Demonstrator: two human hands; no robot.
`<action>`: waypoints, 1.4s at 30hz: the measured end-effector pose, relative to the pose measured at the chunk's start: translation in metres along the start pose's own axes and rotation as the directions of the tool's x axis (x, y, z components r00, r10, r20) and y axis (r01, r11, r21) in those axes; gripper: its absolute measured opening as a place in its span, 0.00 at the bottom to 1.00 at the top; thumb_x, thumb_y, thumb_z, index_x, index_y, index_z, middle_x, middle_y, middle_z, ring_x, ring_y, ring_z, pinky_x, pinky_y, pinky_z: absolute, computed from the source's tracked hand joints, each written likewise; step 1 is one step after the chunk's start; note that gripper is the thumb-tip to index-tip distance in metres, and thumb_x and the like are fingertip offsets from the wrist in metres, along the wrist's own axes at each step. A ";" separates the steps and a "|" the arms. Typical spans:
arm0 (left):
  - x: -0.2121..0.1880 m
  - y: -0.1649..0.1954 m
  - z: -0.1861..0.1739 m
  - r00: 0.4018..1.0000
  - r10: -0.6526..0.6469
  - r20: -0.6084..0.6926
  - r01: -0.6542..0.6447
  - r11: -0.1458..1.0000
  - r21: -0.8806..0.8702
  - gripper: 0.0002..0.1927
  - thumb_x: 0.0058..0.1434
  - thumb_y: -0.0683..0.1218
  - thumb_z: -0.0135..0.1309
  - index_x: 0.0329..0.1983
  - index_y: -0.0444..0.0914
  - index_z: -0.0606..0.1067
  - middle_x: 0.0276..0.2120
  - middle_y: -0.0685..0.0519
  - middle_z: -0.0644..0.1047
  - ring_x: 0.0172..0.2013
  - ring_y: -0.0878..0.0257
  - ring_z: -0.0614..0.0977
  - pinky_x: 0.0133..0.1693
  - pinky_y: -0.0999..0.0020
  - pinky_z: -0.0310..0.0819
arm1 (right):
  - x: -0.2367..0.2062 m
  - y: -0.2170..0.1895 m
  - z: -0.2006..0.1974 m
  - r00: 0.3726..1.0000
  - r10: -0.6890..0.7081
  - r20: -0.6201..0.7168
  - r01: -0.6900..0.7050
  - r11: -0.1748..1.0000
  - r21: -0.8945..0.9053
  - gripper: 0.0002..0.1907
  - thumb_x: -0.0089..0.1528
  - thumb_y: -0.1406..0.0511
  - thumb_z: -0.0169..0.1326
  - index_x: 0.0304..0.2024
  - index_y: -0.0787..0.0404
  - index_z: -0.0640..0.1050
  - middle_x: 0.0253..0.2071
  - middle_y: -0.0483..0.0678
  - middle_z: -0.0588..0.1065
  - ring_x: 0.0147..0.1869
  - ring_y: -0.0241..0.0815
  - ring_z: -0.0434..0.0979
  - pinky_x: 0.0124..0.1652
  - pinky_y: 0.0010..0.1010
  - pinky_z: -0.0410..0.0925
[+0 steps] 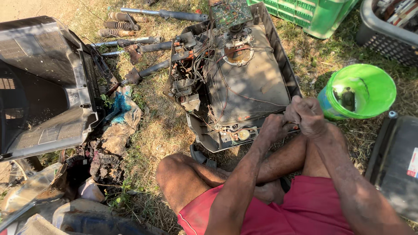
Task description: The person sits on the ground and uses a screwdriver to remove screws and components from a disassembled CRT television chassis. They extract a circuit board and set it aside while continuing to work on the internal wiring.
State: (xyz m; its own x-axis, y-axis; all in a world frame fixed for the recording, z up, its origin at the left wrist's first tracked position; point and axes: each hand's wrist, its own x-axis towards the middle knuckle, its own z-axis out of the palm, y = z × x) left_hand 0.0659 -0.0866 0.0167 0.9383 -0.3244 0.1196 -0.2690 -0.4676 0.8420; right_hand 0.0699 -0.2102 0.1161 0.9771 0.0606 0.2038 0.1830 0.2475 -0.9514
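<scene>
Where grass shows, green bucket [363, 89] holding dark scrap [348, 99].

Dry, patchy grass [156, 126] in hard sunlight serves as the floor. A green plastic crate [313, 13] sits at the top edge, a dark basket [383, 35] in the top right corner.

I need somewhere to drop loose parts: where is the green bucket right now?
In the head view, the green bucket stands on the grass at right, just beyond the right hand, beside the opened television.
</scene>
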 end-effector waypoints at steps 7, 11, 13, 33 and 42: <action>0.002 -0.020 0.013 0.999 -0.040 0.035 0.039 0.999 0.024 0.12 0.61 0.42 0.55 0.47 0.45 0.80 0.36 0.45 0.84 0.36 0.49 0.86 0.44 0.55 0.82 | -0.017 0.004 0.017 0.974 -0.115 -0.197 0.052 0.952 -0.301 0.26 0.74 0.54 0.43 0.24 0.58 0.68 0.22 0.44 0.67 0.26 0.34 0.65 0.27 0.30 0.61; 0.002 -0.026 0.015 0.998 0.057 -0.020 -0.056 0.997 0.057 0.09 0.61 0.43 0.60 0.45 0.42 0.80 0.37 0.43 0.83 0.38 0.47 0.86 0.44 0.53 0.81 | -0.023 0.027 0.040 0.793 -0.397 -0.463 0.184 0.880 -0.438 0.19 0.78 0.56 0.44 0.37 0.61 0.71 0.33 0.46 0.71 0.38 0.34 0.68 0.39 0.30 0.65; 0.008 -0.028 0.007 1.000 0.008 0.018 -0.009 1.000 0.029 0.10 0.59 0.44 0.61 0.44 0.44 0.82 0.36 0.44 0.84 0.36 0.48 0.86 0.44 0.54 0.81 | -0.004 0.023 0.022 0.980 -0.152 -0.128 0.118 0.963 -0.240 0.26 0.74 0.56 0.47 0.22 0.58 0.65 0.20 0.44 0.63 0.24 0.34 0.62 0.29 0.32 0.60; -0.003 -0.005 -0.004 0.999 0.025 -0.031 -0.027 0.997 -0.074 0.17 0.58 0.39 0.60 0.51 0.44 0.82 0.39 0.41 0.82 0.39 0.45 0.84 0.44 0.52 0.78 | 0.002 -0.019 -0.015 0.964 0.150 0.221 -0.148 0.989 -0.024 0.25 0.75 0.56 0.46 0.23 0.58 0.70 0.21 0.42 0.67 0.27 0.33 0.64 0.32 0.29 0.62; -0.010 0.014 -0.006 0.995 -0.024 -0.095 0.013 0.993 -0.120 0.09 0.57 0.40 0.63 0.42 0.37 0.81 0.39 0.44 0.83 0.41 0.47 0.85 0.44 0.53 0.77 | -0.016 0.006 -0.001 0.997 0.011 -0.076 -0.007 0.999 0.054 0.31 0.74 0.48 0.46 0.21 0.58 0.66 0.18 0.44 0.63 0.23 0.35 0.62 0.29 0.31 0.59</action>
State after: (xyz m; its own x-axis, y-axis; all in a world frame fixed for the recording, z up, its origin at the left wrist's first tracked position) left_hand 0.0542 -0.0847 0.0305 0.9609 -0.2338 0.1486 -0.2292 -0.3700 0.9003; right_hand 0.0550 -0.2103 0.1067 0.9844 -0.0106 0.1755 0.1706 0.2988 -0.9389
